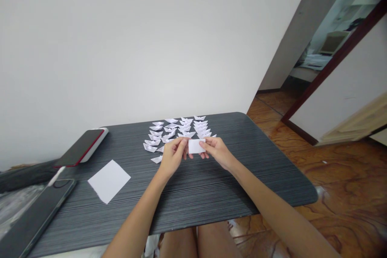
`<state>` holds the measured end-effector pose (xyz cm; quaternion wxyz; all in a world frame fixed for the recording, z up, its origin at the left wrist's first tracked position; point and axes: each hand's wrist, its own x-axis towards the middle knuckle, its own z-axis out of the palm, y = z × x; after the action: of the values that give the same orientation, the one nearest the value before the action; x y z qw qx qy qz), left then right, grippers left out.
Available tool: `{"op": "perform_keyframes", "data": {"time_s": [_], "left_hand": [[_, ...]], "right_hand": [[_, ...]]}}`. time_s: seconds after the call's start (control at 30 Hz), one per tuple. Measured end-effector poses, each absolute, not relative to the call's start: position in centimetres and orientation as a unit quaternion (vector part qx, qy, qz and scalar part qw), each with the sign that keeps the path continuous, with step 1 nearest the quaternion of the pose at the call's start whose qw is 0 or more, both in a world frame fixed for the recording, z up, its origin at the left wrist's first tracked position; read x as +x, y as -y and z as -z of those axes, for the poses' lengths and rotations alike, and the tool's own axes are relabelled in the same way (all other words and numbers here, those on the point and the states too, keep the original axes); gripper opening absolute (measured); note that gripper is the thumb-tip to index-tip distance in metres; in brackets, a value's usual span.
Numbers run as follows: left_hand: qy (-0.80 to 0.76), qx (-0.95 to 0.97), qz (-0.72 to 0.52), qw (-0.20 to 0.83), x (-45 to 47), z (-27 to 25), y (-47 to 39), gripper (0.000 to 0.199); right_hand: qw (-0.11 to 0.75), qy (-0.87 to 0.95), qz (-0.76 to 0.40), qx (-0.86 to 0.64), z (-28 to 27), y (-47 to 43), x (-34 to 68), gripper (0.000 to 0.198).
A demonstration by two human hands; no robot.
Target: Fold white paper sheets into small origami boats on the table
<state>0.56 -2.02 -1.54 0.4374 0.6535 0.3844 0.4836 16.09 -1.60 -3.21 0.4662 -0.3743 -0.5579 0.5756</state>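
Note:
Between my two hands, above the dark table (193, 197), is a small folded piece of white paper (196, 146), rectangular and facing me. My left hand (175, 153) pinches its left edge between thumb and fingers. On the right edge, my right hand (217, 150) grips it the same way, thumb in front. Just behind the hands stand several white paper boats (186, 134) in rough rows, some partly hidden by my fingers. One paper boat (157, 159) sits nearer, left of my left wrist. A square sheet of white paper (109, 181) lies flat to the left.
At the table's left are a red-edged phone (80, 148) on a white block, a white cable (56, 176) and another dark device (45, 217). A white wall (145, 48) rises behind the table. Wooden floor (347, 193) and a doorway (326, 48) lie to the right.

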Motion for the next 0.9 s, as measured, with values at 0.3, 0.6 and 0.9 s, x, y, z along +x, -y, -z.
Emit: {"op": "perform_keyframes", "data": {"time_s": [0.3,0.6,0.9], "left_hand": [[-0.315,0.646,-0.474,0.508,0.5,1.4,1.9,0.027],[-0.337,0.677,-0.477,0.447,0.5,2.0,2.0,0.016],[-0.379,0.682,-0.522,0.344,0.5,2.6,1.8,0.011]], "right_hand": [[0.468,0.469,-0.676,-0.322,2.9,1.6,16.5,0.023],[0.462,0.497,-0.657,-0.329,3.1,1.5,16.9,0.021],[0.524,0.642,-0.481,-0.286,2.4,1.8,16.9,0.026]]}}
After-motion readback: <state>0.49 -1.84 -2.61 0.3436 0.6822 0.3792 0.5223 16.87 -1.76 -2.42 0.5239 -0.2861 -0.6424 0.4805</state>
